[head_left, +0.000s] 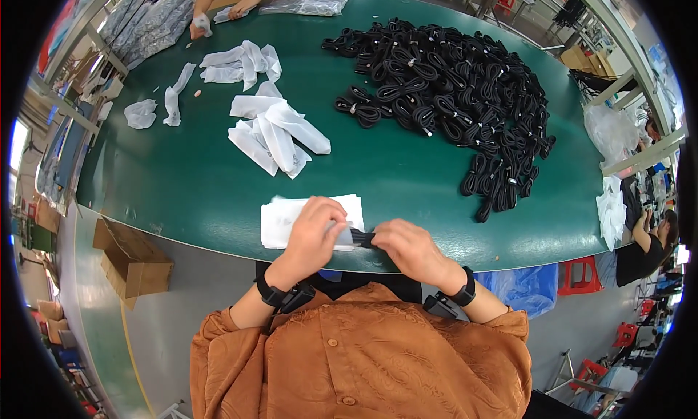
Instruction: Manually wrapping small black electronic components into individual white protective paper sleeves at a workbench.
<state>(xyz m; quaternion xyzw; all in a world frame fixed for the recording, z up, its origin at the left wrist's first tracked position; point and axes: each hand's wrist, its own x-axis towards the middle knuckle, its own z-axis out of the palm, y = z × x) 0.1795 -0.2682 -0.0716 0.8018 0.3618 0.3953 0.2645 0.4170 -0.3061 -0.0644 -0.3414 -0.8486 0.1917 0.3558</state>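
My left hand [314, 231] pins a white bag [291, 219] at the near table [189, 186] edge; right hand [411, 246] is clamped on a black coiled cable [362, 237], its end at the bag mouth. Further out: filled white bags [273, 132] centre-left, big pile of black cables [451, 92] far right.

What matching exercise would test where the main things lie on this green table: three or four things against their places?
Things:
1. heap of black coiled cables
2. filled white bags
3. flat white bag stack
4. cardboard box

Places:
a. under the left hand, at the near table edge
b. on the floor, left of the table
c. far right of the tabletop
d. middle-left of the tabletop

Pairs: 1-c, 2-d, 3-a, 4-b
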